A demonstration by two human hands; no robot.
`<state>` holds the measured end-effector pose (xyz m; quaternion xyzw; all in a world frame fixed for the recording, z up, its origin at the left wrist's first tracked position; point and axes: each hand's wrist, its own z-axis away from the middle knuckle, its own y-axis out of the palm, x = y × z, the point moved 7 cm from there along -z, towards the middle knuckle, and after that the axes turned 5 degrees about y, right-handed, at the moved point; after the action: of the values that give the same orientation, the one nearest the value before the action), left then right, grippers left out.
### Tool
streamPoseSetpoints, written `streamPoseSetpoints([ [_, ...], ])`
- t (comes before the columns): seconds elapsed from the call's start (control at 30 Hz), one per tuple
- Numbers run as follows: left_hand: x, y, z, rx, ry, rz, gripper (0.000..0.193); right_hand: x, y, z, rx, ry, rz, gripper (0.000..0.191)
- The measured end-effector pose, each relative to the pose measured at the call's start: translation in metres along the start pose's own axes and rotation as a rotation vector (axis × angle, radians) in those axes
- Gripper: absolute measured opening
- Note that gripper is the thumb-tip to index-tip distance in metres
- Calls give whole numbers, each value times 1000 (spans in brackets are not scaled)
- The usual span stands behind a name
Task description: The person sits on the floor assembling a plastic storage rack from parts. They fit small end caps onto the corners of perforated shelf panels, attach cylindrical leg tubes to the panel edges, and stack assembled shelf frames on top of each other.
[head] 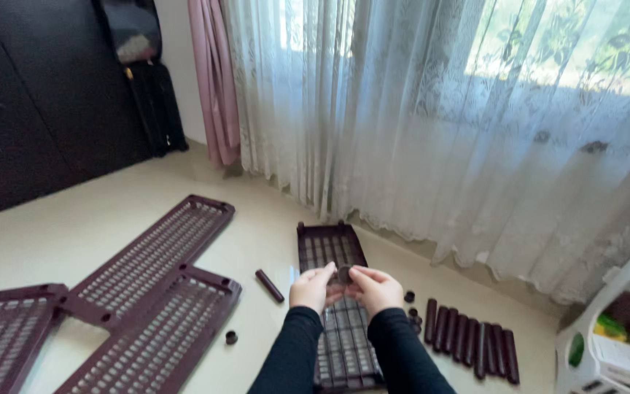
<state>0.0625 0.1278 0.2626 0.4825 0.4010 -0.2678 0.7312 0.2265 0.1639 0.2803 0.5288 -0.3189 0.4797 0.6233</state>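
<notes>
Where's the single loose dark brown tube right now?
In the head view, the loose dark brown plastic tube lies on the cream floor, just left of the left hand and right of the slatted brown shelf panels.

Both hands, left hand [313, 287] and right hand [378, 289], meet with fingers pinched together.

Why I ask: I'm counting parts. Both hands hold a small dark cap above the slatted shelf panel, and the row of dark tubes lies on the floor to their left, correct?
Not quite. The row of dark tubes lies to the right of the left hand and right hand, as the head view shows. Both hands do hold the small dark cap above the slatted shelf panel.
</notes>
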Motion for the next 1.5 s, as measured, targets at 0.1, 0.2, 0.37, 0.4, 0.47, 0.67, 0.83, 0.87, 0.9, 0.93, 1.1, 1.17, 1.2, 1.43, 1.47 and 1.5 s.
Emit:
streamPoseSetpoints([
  [0.1,-1,-4,9,51,52,-157,28,-8,-7,2,66,49,-27,24],
  [0.2,9,-14,11,85,33,-184,29,-23,-13,1,106,130,-30,25],
  [0.37,41,-46,10,50,-56,-195,26,-55,-18,4,151,241,-41,25],
  [0.4,49,-52,9,47,-78,-182,25,-62,-19,6,154,258,-36,25],
  [0.47,63,-63,8,41,-122,-157,25,-74,-23,11,153,294,-15,25],
  [0.67,96,-85,6,37,-178,-145,23,-102,-32,14,179,382,3,26],
  [0.83,118,-97,11,21,-250,-115,21,-126,-46,19,152,463,69,29],
  [0.87,121,-101,13,14,-262,-117,21,-134,-48,21,141,489,89,29],
  [0.9,126,-105,15,8,-273,-134,22,-142,-50,23,133,513,108,29],
  [0.93,131,-110,18,1,-284,-151,22,-150,-53,25,124,538,128,29],
  [1.1,162,-136,33,-66,-377,-182,22,-195,-65,36,50,658,153,29],
  [1.17,171,-142,39,-82,-433,-162,21,-210,-66,41,52,701,140,28],
  [1.2,175,-147,42,-99,-444,-193,21,-217,-64,43,70,722,123,27],
  [1.43,182,-176,59,-168,-514,-522,23,-250,-67,52,9,786,308,21],
  [1.47,184,-179,60,-168,-520,-562,25,-253,-67,51,6,772,309,20],
  [1.5,184,-177,57,-148,-449,-554,26,-256,-66,50,5,758,310,20],
])
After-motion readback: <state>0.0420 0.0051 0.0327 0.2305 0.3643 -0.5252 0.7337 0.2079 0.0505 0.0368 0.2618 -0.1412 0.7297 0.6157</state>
